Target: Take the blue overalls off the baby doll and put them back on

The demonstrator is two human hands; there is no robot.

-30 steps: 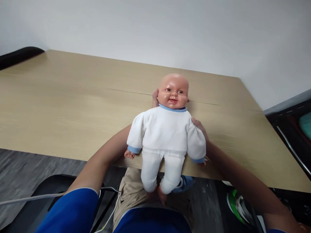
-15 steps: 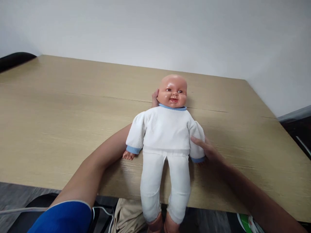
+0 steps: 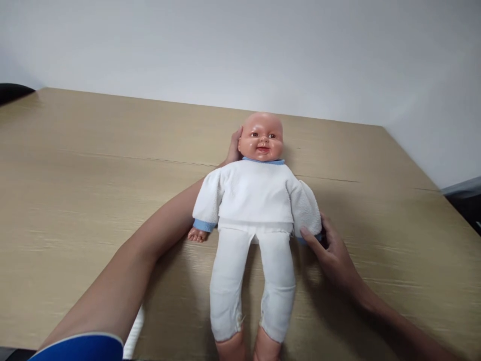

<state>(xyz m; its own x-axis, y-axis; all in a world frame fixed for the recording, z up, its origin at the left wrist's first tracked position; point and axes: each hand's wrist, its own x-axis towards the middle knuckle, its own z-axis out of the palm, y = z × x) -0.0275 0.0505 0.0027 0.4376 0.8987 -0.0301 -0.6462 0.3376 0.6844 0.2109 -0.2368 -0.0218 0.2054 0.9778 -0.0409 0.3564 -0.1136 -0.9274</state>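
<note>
A baby doll [image 3: 255, 200] in a white top and white trousers with blue cuffs lies on its back on the wooden table [image 3: 93, 165], head toward the wall. My left hand [image 3: 233, 148] is tucked behind the doll's head and neck, and only its fingers show beside the head. The forearm runs under the doll's left sleeve. My right hand [image 3: 332, 253] grips the doll's right sleeve cuff at the wrist, with the thumb on top of the cuff. The doll's bare feet reach the bottom edge of the view.
A white wall stands behind the table. A dark object [image 3: 11, 92] shows at the far left edge and a dark surface [image 3: 466, 200] past the table's right edge. A white strip [image 3: 133, 331] lies near my left arm.
The doll has slid farther onto the table, and its legs now lie on the tabletop. My right hand has moved from the doll's shoulder down to the sleeve cuff.
</note>
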